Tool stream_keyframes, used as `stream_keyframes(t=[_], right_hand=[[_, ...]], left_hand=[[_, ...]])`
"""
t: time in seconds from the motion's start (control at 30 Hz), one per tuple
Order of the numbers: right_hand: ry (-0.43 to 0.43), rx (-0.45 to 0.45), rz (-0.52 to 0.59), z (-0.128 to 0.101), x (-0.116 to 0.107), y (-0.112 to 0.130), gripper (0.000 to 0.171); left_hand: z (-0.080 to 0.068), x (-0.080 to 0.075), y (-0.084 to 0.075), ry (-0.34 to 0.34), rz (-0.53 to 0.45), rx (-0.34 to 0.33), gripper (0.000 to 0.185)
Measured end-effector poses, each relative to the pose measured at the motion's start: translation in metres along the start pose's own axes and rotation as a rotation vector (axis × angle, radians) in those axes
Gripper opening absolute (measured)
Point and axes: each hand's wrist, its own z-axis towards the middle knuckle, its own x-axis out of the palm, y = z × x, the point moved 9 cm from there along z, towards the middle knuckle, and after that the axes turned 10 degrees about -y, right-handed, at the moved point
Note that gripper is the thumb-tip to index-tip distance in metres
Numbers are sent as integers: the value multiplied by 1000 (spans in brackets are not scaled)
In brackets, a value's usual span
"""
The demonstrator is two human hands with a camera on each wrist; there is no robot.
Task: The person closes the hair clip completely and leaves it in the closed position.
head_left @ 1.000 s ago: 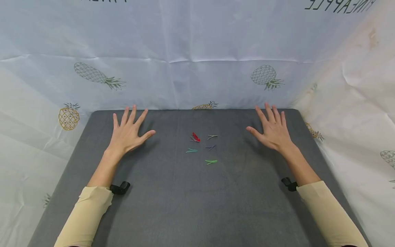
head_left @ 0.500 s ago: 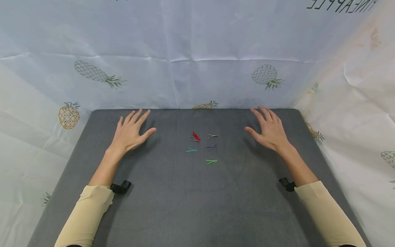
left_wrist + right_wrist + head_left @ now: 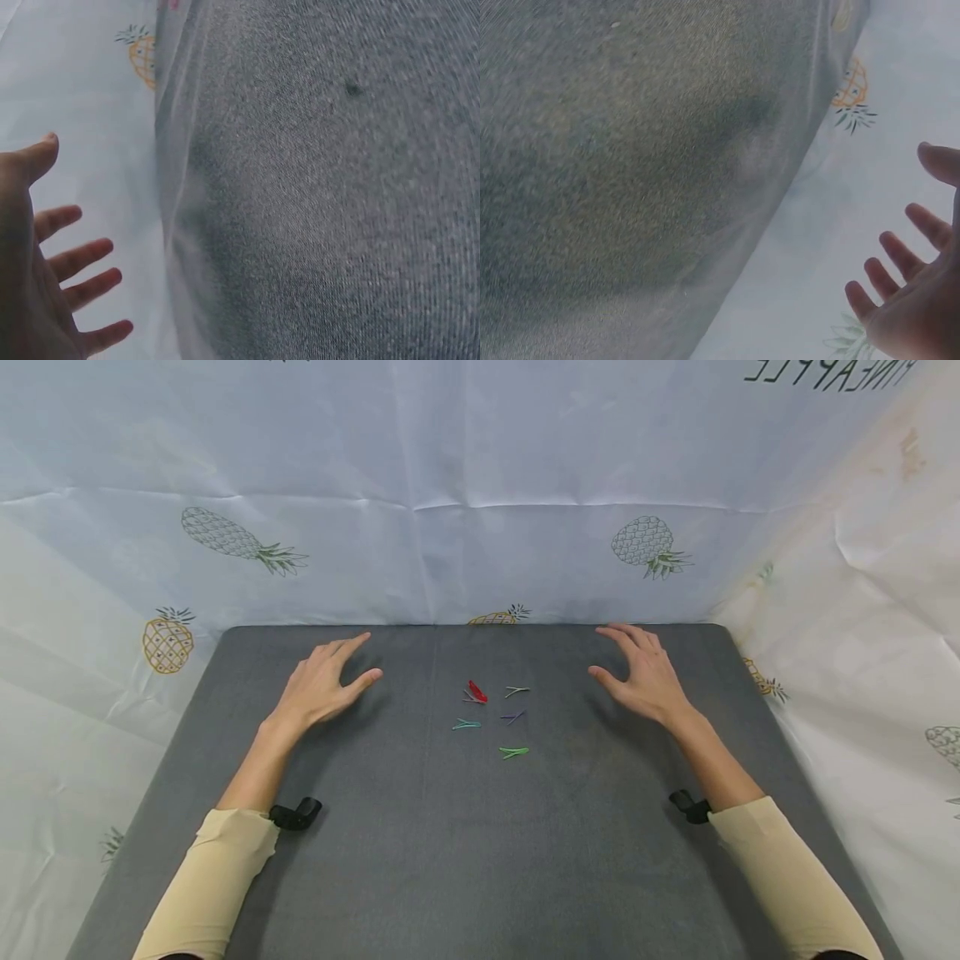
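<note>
Several small hair clips lie in a loose cluster at the middle of the grey mat (image 3: 480,860): a red clip (image 3: 476,692), a pale clip (image 3: 516,692), a teal clip (image 3: 466,724), a dark purple clip (image 3: 513,717) and a green clip (image 3: 513,752). My left hand (image 3: 326,681) hovers over the mat left of the cluster, fingers straight, holding nothing. My right hand (image 3: 641,675) hovers to the right of the cluster, fingers relaxed and empty. The left wrist view shows the left hand's fingers (image 3: 75,259) spread, and the right wrist view shows the right hand's fingers (image 3: 900,259) spread.
A white sheet with pineapple prints (image 3: 480,485) walls in the mat at the back and on both sides. A black wrist strap sits at each cuff, the left strap (image 3: 296,814) and the right strap (image 3: 688,806). Both arms wear beige sleeves.
Both hands have turned from flat and fanned out to tilted inward toward the clips, fingers drawn closer together. The clips have not moved.
</note>
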Motion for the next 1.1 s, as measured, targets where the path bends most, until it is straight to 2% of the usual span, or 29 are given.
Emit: stream_keyframes(t=[0.23,0.63,1.1], right_hand=[[22,22,65,1,7,6,60],[59,34,190,2,23,14,56],[126,77,293,0,41,27,54]], left_hand=[[0,4,-4,49,-87,-17,78],[0,10,-10,79,-256,-47,73],[2,18,-20,143,-373,-62,66]])
